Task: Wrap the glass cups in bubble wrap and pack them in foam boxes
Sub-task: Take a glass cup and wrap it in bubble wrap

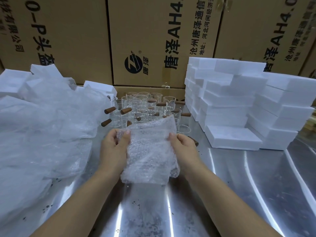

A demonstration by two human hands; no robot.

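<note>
Two bare forearms extended forward; left hand (113,144) and right hand (183,146), thumbs uppermost, each pinching one side of the bubble wrap (150,151).

1. Clear glass cups with brown wooden stub handles (145,106) stand upright in a tight cluster, their handles pointing various ways.
2. A translucent bubble wrap sheet (150,151) is held up in front of the cups. The left hand (112,146) pinches its upper left edge and the right hand (183,146) its right edge.
3. A loose heap of bubble wrap (42,125) lies left of the cups.
4. White rectangular foam boxes (239,103) sit in stepped stacks right of the cups.
</note>
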